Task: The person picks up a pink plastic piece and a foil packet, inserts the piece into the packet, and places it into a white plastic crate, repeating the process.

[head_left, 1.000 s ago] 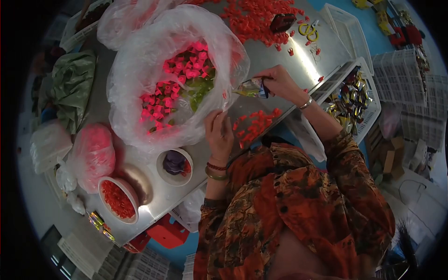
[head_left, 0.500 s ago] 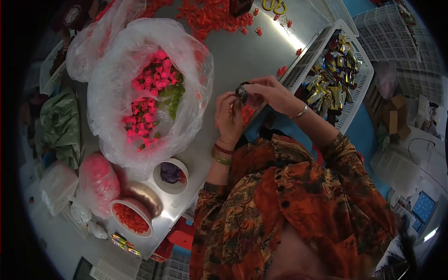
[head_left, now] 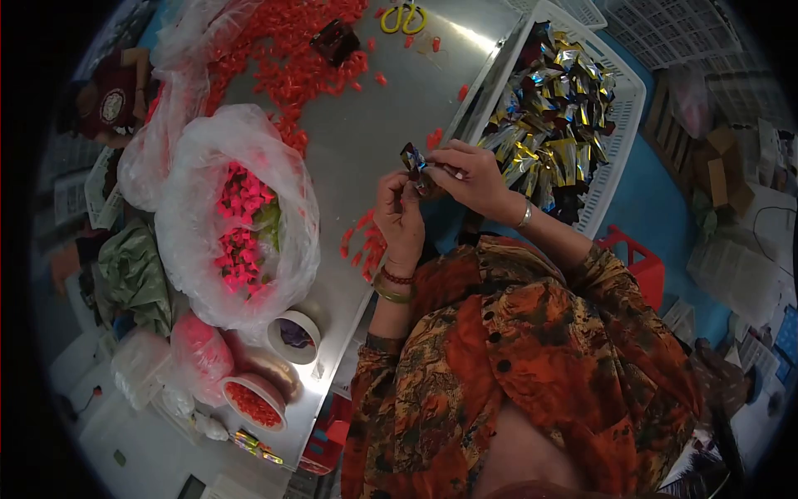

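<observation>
Both hands meet above the table's near edge, around a small shiny dark wrapper [head_left: 413, 158] with silver and gold glints. My left hand [head_left: 401, 218], with a red bead bracelet and a green bangle at its wrist, pinches the wrapper's lower part. My right hand [head_left: 472, 180], wearing a silver bracelet, closes its fingertips on the wrapper's right side. What lies inside the wrapper is hidden. Red plastic pieces [head_left: 366, 243] lie on the table beside my left hand. A white basket [head_left: 625, 108] to the right is heaped with gold and silver wrappers [head_left: 573, 104].
On the metal table [head_left: 366, 137] are a plastic bag [head_left: 187, 179] of pink and green pieces, scattered red pieces [head_left: 291, 66], yellow scissor handles [head_left: 404, 18], and two bowls [head_left: 291, 337] [head_left: 253, 402]. Another person [head_left: 112, 100] is at the far left. A red stool [head_left: 644, 270] stands right.
The view has shifted, bringing more of the basket and the other person into sight. Both hands still hold the wrapper, whose shiny end now sticks up above the fingers.
</observation>
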A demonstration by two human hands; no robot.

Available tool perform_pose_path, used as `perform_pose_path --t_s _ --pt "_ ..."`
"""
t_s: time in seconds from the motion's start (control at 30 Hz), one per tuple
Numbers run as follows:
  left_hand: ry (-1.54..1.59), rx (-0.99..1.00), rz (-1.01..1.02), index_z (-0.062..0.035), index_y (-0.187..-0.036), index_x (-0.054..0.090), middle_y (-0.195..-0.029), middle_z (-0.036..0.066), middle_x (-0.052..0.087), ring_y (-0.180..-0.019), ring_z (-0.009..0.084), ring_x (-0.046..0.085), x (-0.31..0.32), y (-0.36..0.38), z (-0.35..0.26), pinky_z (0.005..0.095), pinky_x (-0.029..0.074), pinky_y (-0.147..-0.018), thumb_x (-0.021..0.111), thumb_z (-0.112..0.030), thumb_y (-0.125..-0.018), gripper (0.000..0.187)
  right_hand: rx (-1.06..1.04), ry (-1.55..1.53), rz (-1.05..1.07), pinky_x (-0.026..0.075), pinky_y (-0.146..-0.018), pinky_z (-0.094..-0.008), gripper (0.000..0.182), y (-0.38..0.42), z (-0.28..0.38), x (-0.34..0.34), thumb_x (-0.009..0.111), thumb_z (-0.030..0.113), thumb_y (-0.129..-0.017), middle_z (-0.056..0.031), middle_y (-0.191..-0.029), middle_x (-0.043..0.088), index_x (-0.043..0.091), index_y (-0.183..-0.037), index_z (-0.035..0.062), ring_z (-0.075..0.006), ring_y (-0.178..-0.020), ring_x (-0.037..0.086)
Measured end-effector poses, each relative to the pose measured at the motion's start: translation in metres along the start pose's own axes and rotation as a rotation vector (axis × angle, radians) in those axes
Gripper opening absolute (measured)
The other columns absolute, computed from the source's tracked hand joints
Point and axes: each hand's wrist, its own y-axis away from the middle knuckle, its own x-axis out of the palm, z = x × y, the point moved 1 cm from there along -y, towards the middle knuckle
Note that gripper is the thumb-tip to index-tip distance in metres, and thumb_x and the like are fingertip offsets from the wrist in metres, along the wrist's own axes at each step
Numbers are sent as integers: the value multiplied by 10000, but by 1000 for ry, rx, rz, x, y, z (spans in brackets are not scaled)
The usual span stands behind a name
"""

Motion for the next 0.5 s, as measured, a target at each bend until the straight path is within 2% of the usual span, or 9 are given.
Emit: perform_pose_path --t_s 0.1,0.2,0.3,0.33,0.4,0.5 --pt "59 -57 28 1 -1056 562 -1079 41 578 -897 79 533 34 -1 4 228 466 -789 538 -65 -1005 86 -190 175 -79 430 -546 -269 121 8 -20 -23 687 16 -833 -87 -777 594 646 -943 -12 -156 -605 562" --pt "127 -130 -82 1 -1034 552 -1049 38 585 -900 79 536 61 0 16 230 463 -805 508 -119 -1029 128 -50 165 -120 473 -551 -335 97 18 -26 -50 664 36 -857 -128 -797 591 600 -925 9 -246 -629 602" --pt "242 -283 -123 -16 -1038 539 -1031 47 599 -910 91 554 83 -5 23 258 478 -837 473 -185 -1050 182 278 -136 -244 434 -552 -283 86 34 -40 -67 612 78 -925 -80 -741 556 575 -924 1 -131 -608 532" --pt "327 -305 -122 -27 -1049 533 -1042 55 603 -920 102 565 89 -8 24 277 485 -851 467 -199 -1051 185 327 -229 -283 420 -551 -261 112 42 -51 -68 591 105 -951 -40 -722 549 571 -924 -2 -72 -634 501" --pt "500 -351 -118 -47 -1072 520 -1065 70 613 -940 124 586 101 -14 25 313 498 -880 457 -227 -1055 192 394 -264 -306 415 -549 -255 118 53 -63 -77 589 112 -956 -25 -720 549 572 -925 0 -61 -637 491" --pt "449 -446 51 -95 -1168 487 -1140 87 624 -990 158 604 113 -24 31 327 503 -889 474 -210 -1046 168 483 -320 -363 412 -567 -235 135 65 -79 -89 588 137 -969 -6 -727 546 576 -933 7 -51 -653 476"
